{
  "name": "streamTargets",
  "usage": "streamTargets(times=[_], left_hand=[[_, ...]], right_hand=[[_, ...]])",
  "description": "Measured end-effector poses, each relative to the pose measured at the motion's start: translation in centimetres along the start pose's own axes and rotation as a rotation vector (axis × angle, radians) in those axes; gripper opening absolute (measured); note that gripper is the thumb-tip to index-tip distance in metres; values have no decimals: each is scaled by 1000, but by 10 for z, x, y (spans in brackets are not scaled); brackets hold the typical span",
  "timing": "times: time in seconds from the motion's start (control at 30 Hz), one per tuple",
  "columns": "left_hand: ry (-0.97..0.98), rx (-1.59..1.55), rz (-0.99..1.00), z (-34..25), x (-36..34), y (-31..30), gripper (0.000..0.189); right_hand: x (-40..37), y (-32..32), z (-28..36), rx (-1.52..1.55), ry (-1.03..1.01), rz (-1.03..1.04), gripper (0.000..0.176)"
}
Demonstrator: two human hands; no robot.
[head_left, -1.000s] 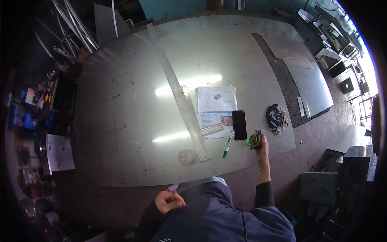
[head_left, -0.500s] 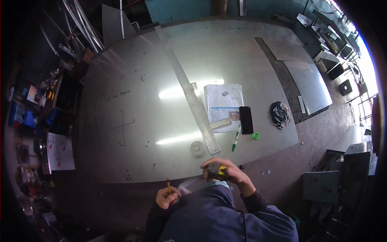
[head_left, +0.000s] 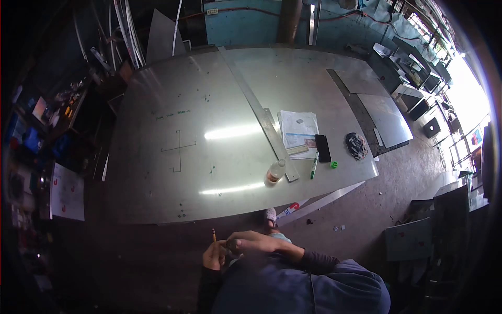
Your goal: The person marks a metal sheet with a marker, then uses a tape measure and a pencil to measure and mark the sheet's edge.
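Note:
Close to my body, my left hand (head_left: 213, 255) is closed around a yellow pencil (head_left: 214, 235) that points up. My right hand (head_left: 259, 242) has come against it, its fingers wrapped around a tape measure (head_left: 234, 244), of which only a dark part shows. Where the two hands meet, the fingers hide most of the tape measure. Both hands are in front of the near edge of a large metal sheet (head_left: 141, 178). A dark line drawing (head_left: 179, 150) and green handwriting are on that sheet.
On the sheet lie a long metal straightedge (head_left: 251, 99), a clear bottle (head_left: 275, 171), printed papers (head_left: 298, 123), a black phone (head_left: 323, 148), a green marker (head_left: 314, 166), a small green object (head_left: 333, 165) and a dark bundled cloth (head_left: 356, 146). Metal offcuts (head_left: 410, 242) stand at right.
My right hand has moved left with the tape measure, from apart to touching my left hand. The head view has tilted up, so the table appears shifted.

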State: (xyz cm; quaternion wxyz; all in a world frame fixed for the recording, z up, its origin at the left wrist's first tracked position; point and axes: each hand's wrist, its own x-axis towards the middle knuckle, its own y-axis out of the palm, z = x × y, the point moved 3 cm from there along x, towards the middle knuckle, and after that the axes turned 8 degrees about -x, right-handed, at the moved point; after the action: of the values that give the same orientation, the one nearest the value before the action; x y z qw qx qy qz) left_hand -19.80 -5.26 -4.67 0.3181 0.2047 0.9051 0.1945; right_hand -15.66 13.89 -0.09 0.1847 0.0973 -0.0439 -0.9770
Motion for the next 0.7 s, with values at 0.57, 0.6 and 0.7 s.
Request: streamTargets(times=[0.57, 0.6, 0.7], left_hand=[[613, 766, 151, -21, 53, 111, 17], [654, 747, 189, -19, 60, 122, 17], [704, 737, 222, -17, 72, 166, 21]], right_hand=[[-50, -117, 4, 490, 91, 72, 64], [-54, -129, -3, 604, 89, 85, 63], [-67, -159, -18, 866, 99, 167, 63]])
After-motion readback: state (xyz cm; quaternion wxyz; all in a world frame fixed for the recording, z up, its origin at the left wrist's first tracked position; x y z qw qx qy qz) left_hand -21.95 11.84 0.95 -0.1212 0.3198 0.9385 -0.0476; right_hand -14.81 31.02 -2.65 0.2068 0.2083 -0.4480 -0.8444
